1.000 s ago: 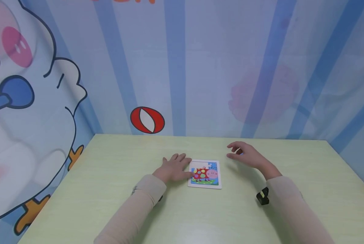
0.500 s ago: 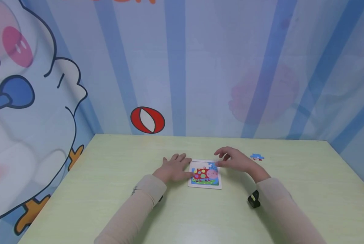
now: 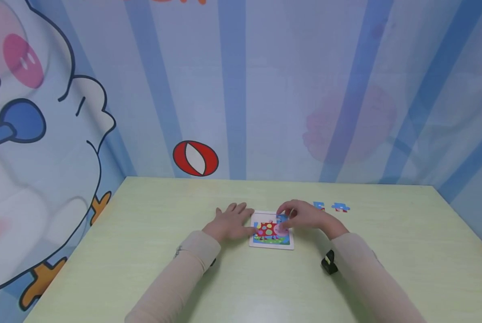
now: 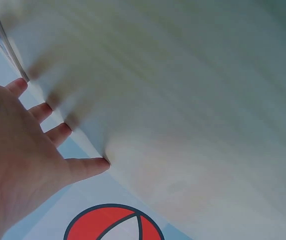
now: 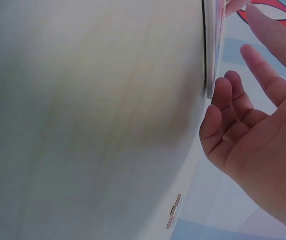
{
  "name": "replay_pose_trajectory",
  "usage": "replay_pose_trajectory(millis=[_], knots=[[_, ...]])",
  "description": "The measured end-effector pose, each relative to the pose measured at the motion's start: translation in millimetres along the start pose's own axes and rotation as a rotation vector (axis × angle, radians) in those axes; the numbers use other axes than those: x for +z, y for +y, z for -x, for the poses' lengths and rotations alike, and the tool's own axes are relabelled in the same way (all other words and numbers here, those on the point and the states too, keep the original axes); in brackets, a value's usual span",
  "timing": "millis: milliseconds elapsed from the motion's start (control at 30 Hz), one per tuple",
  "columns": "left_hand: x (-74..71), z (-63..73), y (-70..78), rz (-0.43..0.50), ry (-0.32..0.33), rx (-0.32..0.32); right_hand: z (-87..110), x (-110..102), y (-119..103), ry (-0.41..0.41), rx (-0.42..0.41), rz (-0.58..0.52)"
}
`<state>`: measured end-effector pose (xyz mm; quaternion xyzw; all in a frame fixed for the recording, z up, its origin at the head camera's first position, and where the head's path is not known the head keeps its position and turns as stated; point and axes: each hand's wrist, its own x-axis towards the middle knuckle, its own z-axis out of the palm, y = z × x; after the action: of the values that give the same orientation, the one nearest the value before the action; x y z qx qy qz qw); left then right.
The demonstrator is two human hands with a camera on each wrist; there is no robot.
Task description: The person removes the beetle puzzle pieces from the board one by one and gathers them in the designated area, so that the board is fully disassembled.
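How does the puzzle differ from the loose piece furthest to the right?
The puzzle is much larger than the loose piece. The puzzle is squarish with a pale border, while the piece has a knobbed outline. The left hand and right hand are at the puzzle; neither touches the piece. Both things show blue and red.

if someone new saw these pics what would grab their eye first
Probably the big pale cartoon figure on the backdrop, far left in the head view, then the red-and-white oval left of centre. On the table, the colourful picture puzzle stands out, the left hand at its left edge and the right hand over its right side.
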<state>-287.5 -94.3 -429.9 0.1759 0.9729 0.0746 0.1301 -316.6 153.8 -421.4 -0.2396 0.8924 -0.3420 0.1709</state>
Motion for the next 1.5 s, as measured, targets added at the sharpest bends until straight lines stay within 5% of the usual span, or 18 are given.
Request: replay_pose_trajectory(millis=[967, 1500], knots=[[0.2, -1.3, 1.1, -0.006, -0.009, -0.001, -10.3, 10, -8, -0.03, 0.118, 0.117], [-0.1, -1.3, 1.2, 0.01, -0.003, -0.003, -10.3, 12, -9, -0.029, 0.093, 0.112]])
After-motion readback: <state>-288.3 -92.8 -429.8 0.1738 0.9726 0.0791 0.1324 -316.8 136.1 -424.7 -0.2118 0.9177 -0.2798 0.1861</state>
